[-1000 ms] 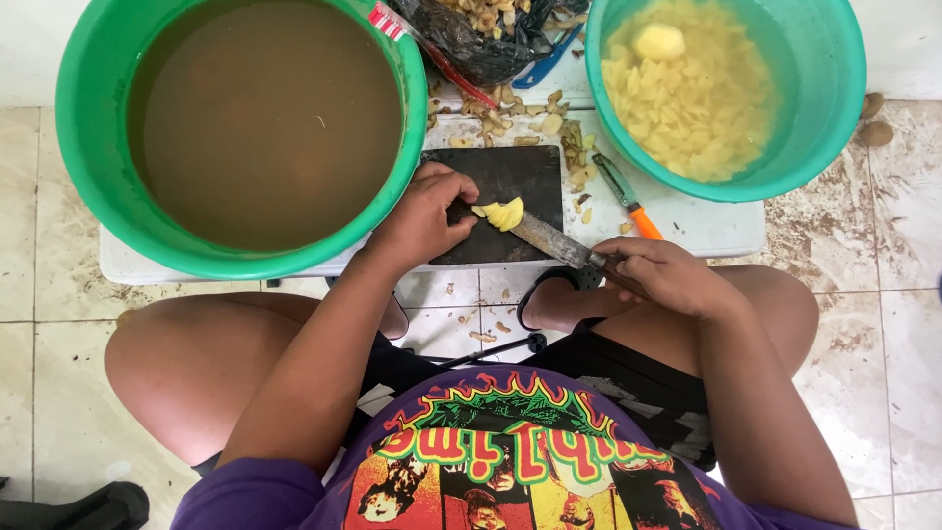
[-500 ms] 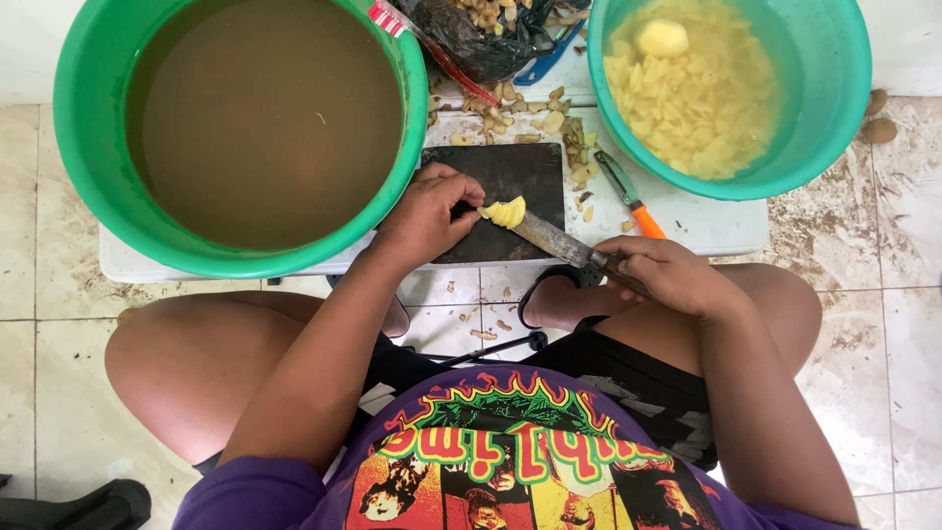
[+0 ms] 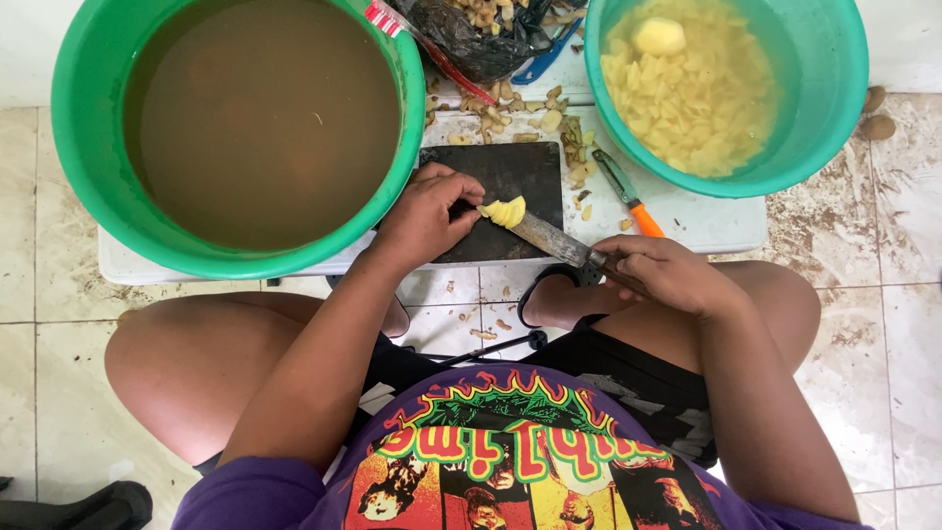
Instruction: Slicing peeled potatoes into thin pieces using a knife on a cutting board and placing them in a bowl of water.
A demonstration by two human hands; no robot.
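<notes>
A small yellow potato piece (image 3: 505, 211), cut into thin slices, lies on a dark cutting board (image 3: 510, 177). My left hand (image 3: 427, 211) rests on the board with its fingertips against the piece. My right hand (image 3: 667, 275) grips the handle of a knife (image 3: 549, 238), whose blade lies against the right side of the piece.
A big green tub (image 3: 88, 186) of brown water stands at the left, a teal tub (image 3: 824, 88) of cut potato in water at the right. An orange-handled peeler (image 3: 630, 194), peelings (image 3: 574, 152) and a dark bag (image 3: 481, 34) lie on the low white table (image 3: 716, 221). My knees are below.
The knife blade has stayed at the potato piece with only slight shifts. Both hands remain in nearly the same places.
</notes>
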